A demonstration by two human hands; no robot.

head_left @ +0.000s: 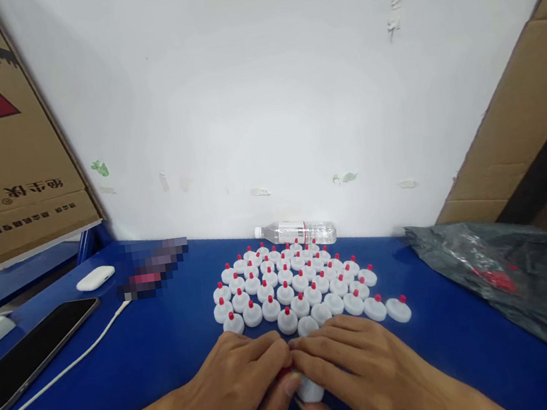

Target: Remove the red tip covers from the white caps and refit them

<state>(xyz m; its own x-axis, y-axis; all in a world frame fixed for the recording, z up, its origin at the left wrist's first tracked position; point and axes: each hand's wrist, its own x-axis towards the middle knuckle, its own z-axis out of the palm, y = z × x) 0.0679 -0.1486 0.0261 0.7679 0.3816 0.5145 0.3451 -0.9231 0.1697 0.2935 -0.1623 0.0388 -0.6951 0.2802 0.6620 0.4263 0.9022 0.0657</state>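
Note:
Close to me, at the bottom middle of the head view, both hands meet over one white bottle cap [311, 390]. My right hand [363, 368] is closed around its white body. A small red tip [285, 371] shows between the fingers of my left hand [249, 383], which pinch it against the white cap; whether it is seated there is hidden. Just beyond my fingers spreads a group of several white caps [287, 321], most topped with a red tip. A few of them, including one white cap [307, 325] near my fingertips, show no red tip.
A clear plastic bottle [297, 232] lies along the wall. To the left are a black phone [31, 358], a white earbud case [96, 278] and a white cable [79, 357]. A dark plastic bag [496, 290] holding red pieces [495, 278] lies at the right.

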